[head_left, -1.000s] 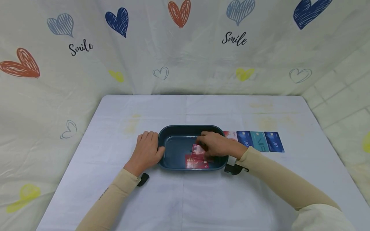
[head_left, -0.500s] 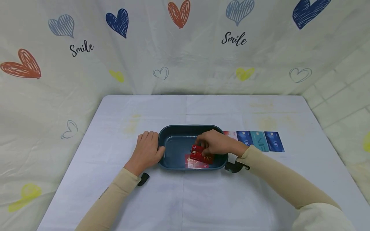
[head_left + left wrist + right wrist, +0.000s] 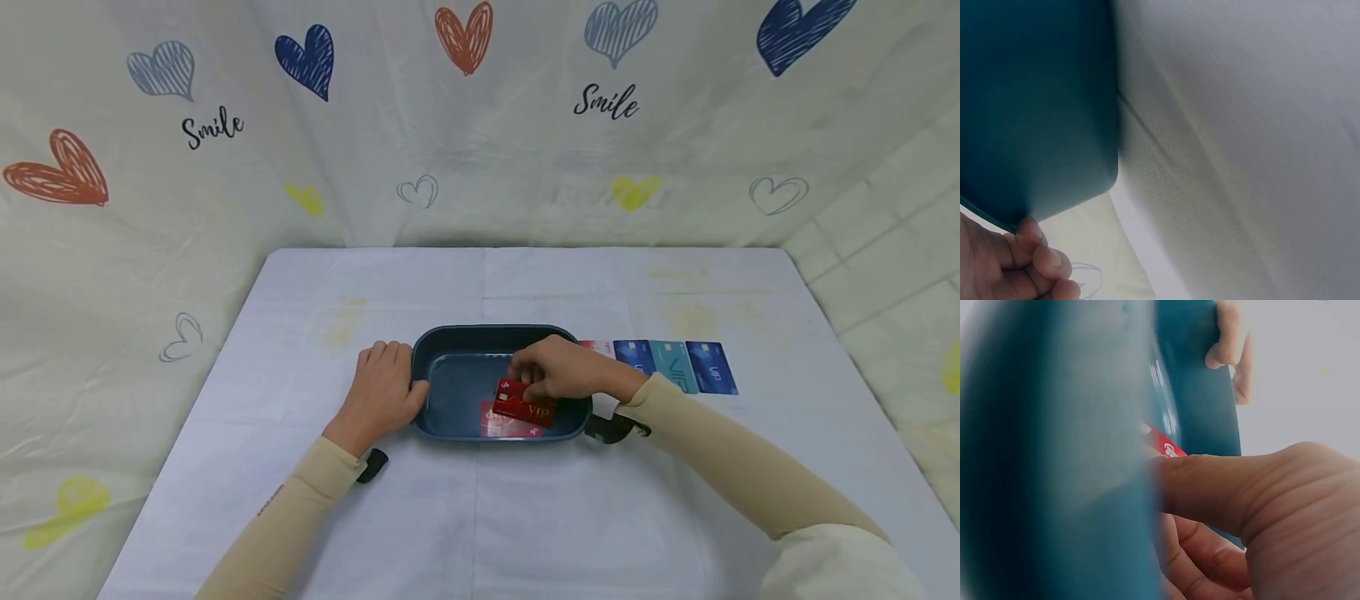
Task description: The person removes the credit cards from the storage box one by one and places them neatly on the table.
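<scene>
A dark blue oblong tray [image 3: 457, 379] with raised walls sits on the white-covered table. My left hand [image 3: 381, 387] grips its left end, and the left wrist view shows the fingertips [image 3: 1050, 259] curled close against the tray's rim. Inside the tray's right half, my right hand [image 3: 558, 368] pinches a dark red VIP card [image 3: 517, 402] between thumb and fingers, tilted slightly. Beneath it, a second, lighter red card [image 3: 498, 425] lies on the tray floor, partly covered. In the right wrist view, the near tray wall [image 3: 1085, 487] blurs across and hides the fingertips and most of the red card [image 3: 1166, 442].
To the right of the tray, a row of cards lies on the table: a pinkish card [image 3: 597, 350] partly hidden by the right hand, a blue card [image 3: 634, 357], a teal card [image 3: 672, 365] and another blue card [image 3: 712, 367]. A heart-print cloth [image 3: 517, 150] hangs behind.
My right hand has brought the red card up over the lighter one and turned it so its chip and VIP lettering show. My left hand has stayed at the tray's end.
</scene>
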A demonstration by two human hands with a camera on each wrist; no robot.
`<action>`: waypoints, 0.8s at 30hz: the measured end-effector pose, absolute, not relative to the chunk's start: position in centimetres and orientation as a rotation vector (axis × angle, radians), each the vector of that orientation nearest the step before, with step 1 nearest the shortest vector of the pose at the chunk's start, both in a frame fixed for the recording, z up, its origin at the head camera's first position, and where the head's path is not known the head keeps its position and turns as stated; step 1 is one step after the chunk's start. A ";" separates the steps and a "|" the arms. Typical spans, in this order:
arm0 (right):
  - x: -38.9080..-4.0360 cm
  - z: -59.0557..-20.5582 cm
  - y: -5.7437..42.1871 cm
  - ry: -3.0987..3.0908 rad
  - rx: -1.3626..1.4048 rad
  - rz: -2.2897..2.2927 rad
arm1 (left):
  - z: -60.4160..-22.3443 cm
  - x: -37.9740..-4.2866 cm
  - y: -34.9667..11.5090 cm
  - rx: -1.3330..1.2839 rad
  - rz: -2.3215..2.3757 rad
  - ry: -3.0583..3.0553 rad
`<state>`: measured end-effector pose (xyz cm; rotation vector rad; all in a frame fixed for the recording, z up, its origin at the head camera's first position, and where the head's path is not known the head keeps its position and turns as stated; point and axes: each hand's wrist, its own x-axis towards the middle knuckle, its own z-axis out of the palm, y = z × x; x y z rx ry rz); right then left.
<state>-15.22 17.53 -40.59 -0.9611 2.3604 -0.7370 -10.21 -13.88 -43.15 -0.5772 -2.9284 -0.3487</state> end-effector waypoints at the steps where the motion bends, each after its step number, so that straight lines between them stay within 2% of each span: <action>1: -15.2 -40.6 17.5 2.358 -0.959 -0.737 | -43.2 -10.2 -13.9 -0.576 -0.348 -2.929; 24: -15.1 -40.2 17.6 2.349 -1.005 -0.754 | -43.3 -10.1 -13.8 -0.581 -0.353 -2.892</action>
